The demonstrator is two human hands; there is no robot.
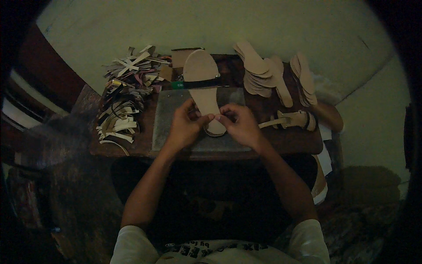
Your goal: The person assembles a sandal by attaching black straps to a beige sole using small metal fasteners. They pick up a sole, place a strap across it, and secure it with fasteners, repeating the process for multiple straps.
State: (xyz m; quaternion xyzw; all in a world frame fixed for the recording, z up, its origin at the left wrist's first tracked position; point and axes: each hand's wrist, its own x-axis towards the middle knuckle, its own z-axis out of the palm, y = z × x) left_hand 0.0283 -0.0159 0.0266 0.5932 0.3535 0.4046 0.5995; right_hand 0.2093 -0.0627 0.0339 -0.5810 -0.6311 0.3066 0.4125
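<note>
A tan sandal (204, 99) with a dark strap (203, 82) across its front part lies toe-away over a grey slab (169, 114). My left hand (185, 126) is closed at the sole's left edge, just above the heel. Opposite it, my right hand (241, 125) is closed at the right edge. Both thumbs press inward over the sole, and their tips nearly meet. Whether a small piece sits between the fingertips cannot be made out. The fingers under the sole are partly hidden.
A dark wooden table (285, 145) bears the work. Heaped strap strips (121, 114) line its left side. Stacked tan soles (255, 72) and more soles (302, 79) lie at the back right. A strapped sandal (294, 121) rests to the right. A wall (211, 26) stands behind.
</note>
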